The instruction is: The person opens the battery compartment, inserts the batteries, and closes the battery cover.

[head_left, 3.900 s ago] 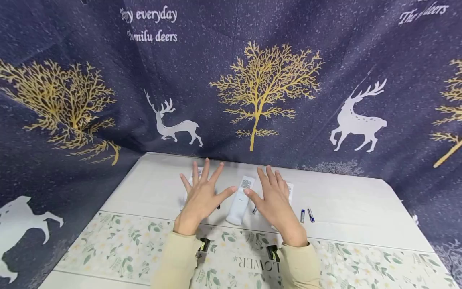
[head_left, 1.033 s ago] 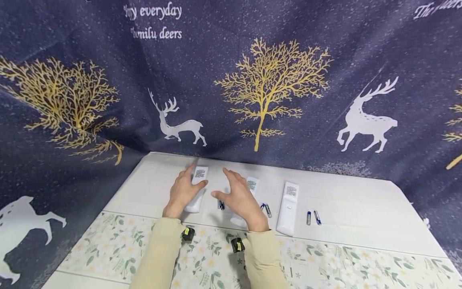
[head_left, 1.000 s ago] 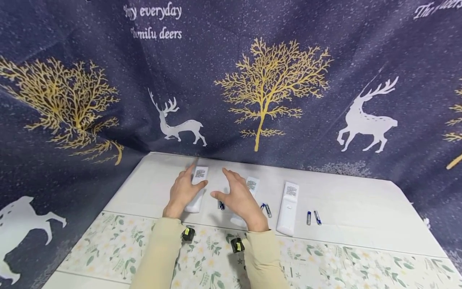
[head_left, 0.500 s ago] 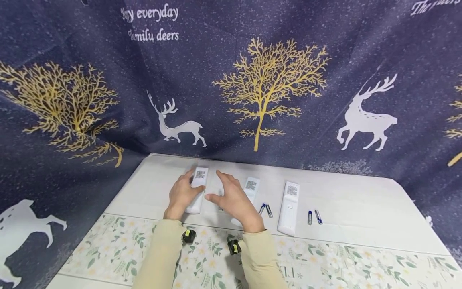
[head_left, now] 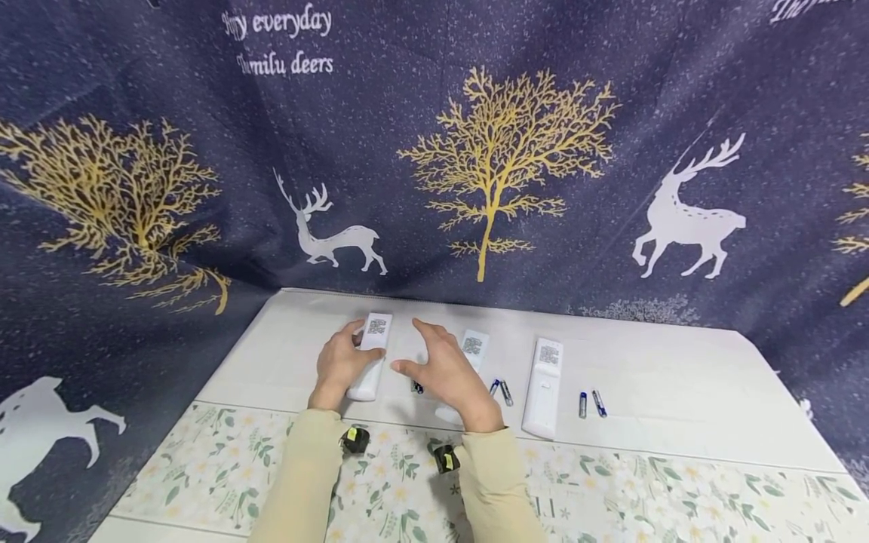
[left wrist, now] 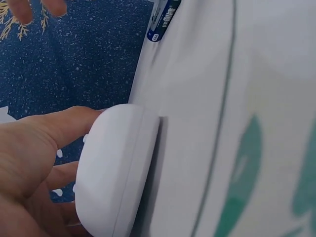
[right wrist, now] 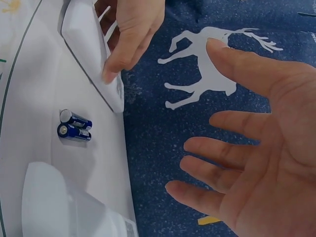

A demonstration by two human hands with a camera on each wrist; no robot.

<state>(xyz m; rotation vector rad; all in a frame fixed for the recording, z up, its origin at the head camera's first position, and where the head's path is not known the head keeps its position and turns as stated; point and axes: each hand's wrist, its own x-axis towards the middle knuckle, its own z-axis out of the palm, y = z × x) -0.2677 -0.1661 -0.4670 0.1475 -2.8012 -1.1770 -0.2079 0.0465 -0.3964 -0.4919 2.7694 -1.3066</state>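
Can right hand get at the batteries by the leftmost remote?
Probably yes: the right grip is open and empty, and its wrist view shows the batteries uncovered between the leftmost remote control and middle remote control.

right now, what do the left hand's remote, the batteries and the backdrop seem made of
Remote: likely hard plastic, smooth and softly glossy, seamed along its side.
Batteries: likely metal under glossy wrap, silvery at one end.
Backdrop: probably matt cloth, from its soft folds.
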